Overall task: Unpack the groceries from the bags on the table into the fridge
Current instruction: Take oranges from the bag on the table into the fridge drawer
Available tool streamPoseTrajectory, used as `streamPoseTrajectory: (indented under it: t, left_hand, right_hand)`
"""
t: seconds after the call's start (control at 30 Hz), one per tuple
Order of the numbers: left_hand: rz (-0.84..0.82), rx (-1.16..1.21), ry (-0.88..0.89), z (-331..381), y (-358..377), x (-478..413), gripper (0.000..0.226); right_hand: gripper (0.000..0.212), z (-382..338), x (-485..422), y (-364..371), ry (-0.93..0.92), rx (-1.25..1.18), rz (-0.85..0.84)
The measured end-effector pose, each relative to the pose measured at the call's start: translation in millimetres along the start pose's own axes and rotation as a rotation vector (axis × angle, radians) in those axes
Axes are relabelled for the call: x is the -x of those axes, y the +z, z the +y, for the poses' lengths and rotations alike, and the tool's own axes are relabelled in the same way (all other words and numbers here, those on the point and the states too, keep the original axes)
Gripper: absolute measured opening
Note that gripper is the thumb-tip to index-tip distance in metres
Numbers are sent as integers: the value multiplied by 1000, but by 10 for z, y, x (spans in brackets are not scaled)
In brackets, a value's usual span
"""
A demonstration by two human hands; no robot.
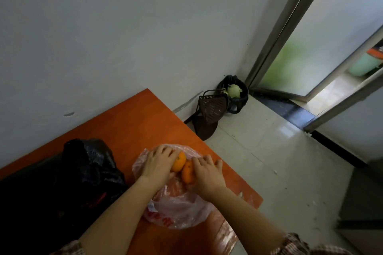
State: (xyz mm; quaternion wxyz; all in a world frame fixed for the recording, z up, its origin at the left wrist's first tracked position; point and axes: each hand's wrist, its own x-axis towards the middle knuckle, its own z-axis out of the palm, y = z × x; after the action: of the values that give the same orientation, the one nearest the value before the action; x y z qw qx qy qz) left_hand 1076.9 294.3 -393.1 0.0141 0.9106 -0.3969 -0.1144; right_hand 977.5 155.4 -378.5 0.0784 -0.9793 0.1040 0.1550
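A thin pink plastic bag (176,211) lies on the orange table (132,122). My left hand (158,162) is closed around one orange (179,161) above the bag's mouth. My right hand (207,174) grips a second orange (187,173) right beside the first; the two fruits touch. A black plastic bag (89,163) sits on the table to the left of my hands. Its contents are hidden.
A grey wall runs behind the table. On the tiled floor by the table's far corner stand a dark brown basket (209,112) and a black bin bag holding a cabbage (234,90). A frosted sliding door (310,47) is at the right. A grey cabinet edge (364,203) shows at lower right.
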Motion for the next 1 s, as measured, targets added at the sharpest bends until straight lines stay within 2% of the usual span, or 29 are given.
streamPoseTrajectory:
  t: [0.1,0.27,0.37,0.47,0.57,0.77,0.87,1.0]
  left_hand:
    - [-52,49,-76,63,-11,-66,74]
    - [-107,94,-107,102,-71,-14,69]
    - [-61,276,-141,56,-130,126,65]
    - [-1,465,-158,60,-287,294,66]
    - [67,596,-168,109,-486,455,58]
    - [61,666,-211,339,-917,731,57]
    - [89,588,-267,604,-1083,761,73]
    - [184,564,-189,1195,-1321,738,79]
  right_hand:
    - [69,18,-20,4,17,-16,-28]
    - [56,65,-20,-13,46,-80,-63]
    - [65,99,70,-25,21,-189,-52]
    - [64,112,216,-101,-4,-338,-21]
    - [66,102,390,-253,-41,-455,-11]
    - [73,172,815,-604,-57,-618,67]
    - [76,342,1109,-799,-28,-623,147]
    - [81,766,1541,-1009,41,-616,295]
